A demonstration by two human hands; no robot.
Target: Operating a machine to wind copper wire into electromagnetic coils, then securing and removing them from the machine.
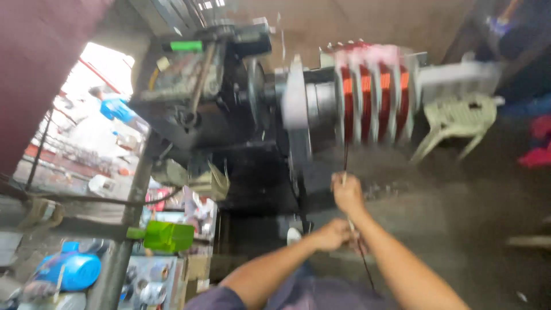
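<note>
Wire (345, 163) runs as a thin dark strand from the copper coils down to the person's hands. The right hand (348, 194) is closed around it just below the winding former (373, 95) — a spinning, blurred drum with white dividers and bands of orange-red copper wire between them. The left hand (332, 234) sits lower and nearer the body, fingers curled; it appears to pinch the same strand, though motion blur makes the grip hard to read. Below the left hand the wire carries on toward the person's lap.

The former is mounted on a horizontal shaft that passes through a pale disc (295, 100) and into a dark, greasy winding machine (201, 86) at the left, topped by a green handle (186, 45). Behind the former's right end stands a pale green plastic chair (459, 120) on the concrete floor (470, 218).

At the lower left, a bright green block (168, 236) is fixed to a grey post, and a blue plastic tub (72, 270) lies among cluttered shelves. Both forearms reach up from the bottom edge — the left from the centre, the right from the right.
</note>
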